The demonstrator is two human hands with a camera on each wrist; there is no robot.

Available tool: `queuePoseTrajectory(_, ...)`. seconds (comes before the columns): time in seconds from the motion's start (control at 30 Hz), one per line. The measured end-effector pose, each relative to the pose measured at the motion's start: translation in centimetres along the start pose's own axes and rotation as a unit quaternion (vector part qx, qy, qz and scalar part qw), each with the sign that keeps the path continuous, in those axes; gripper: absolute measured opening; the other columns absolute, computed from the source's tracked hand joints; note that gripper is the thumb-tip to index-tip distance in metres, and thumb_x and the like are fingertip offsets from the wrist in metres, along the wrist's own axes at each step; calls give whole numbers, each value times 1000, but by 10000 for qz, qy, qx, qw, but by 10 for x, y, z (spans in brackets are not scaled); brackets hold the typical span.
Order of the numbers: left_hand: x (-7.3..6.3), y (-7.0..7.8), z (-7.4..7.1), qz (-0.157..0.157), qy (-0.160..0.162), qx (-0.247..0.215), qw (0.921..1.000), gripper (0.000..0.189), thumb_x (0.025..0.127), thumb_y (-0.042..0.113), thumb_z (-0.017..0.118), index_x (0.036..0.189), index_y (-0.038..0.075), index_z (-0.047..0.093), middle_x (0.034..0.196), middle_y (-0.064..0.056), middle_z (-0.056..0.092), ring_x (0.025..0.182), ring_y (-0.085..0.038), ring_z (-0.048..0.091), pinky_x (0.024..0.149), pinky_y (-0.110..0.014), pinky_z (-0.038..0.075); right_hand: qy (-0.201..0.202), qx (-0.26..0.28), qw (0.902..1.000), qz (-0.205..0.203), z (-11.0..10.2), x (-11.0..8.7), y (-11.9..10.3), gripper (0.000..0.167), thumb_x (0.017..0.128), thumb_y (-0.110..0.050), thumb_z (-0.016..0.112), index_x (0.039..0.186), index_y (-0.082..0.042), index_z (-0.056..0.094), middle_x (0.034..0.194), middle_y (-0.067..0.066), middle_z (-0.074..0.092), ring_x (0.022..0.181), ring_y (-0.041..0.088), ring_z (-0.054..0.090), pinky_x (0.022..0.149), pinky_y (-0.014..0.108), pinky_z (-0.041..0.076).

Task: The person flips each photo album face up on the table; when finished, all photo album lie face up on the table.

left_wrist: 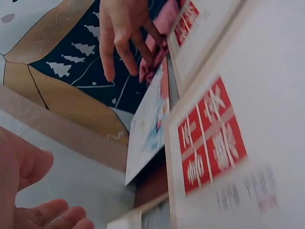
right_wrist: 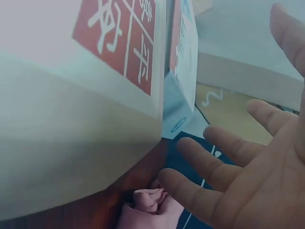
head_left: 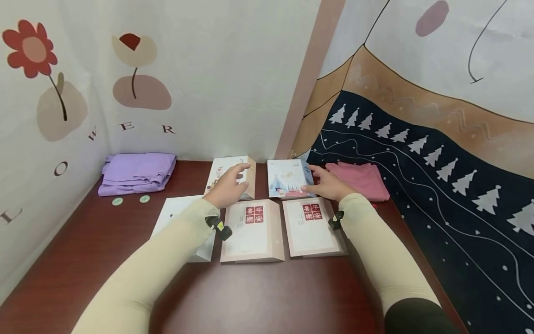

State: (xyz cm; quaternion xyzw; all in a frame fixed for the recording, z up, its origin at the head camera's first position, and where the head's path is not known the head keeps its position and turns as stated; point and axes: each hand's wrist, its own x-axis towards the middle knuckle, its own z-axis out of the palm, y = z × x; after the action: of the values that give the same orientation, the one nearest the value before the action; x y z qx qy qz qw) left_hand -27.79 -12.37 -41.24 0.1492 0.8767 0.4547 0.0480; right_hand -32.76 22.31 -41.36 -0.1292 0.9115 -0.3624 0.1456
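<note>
Five desk calendars, or folded card stands like them, lie in two rows on the table. My left hand [head_left: 228, 186] is over the cream-sided calendar [head_left: 251, 172] at the back left, fingers slightly bent and holding nothing. In the left wrist view its thumb and fingers are apart. My right hand [head_left: 329, 183] is at the right side of the blue-and-white calendar [head_left: 287, 177], fingers spread in the right wrist view [right_wrist: 248, 176]. In front lie a white calendar [head_left: 175, 208] and two with red four-square lettering, one in the middle [head_left: 246, 239] and one at right [head_left: 310, 236].
Folded purple cloth [head_left: 137, 172] lies at the back left, with two green buttons, one left [head_left: 117, 201] and one right [head_left: 144, 199], before it. A pink cloth [head_left: 359, 180] lies at the right beside my right hand. Printed curtains [head_left: 225, 83] border the dark red table [head_left: 250, 297].
</note>
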Motion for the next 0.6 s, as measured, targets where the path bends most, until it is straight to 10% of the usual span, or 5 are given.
queuePoseTrajectory(0.27,35,2,27,-475,-411,-613,9961,57,109,10,46,164,16,34,167,-24,34,151,-41,40,122,-55,37,36,213,9995,247,-2,8,11,89,98,-32,76,168,-9,25,161,31,38,148,46,41,121,59,37)
queuePoseTrajectory(0.6,67,-3,54,-812,-669,-173,9943,59,108,9,49,164,10,34,160,-22,45,145,-33,47,121,-48,40,-94,14,9986,512,0,20,19,88,98,-37,75,168,-14,27,157,26,47,143,40,47,117,56,43)
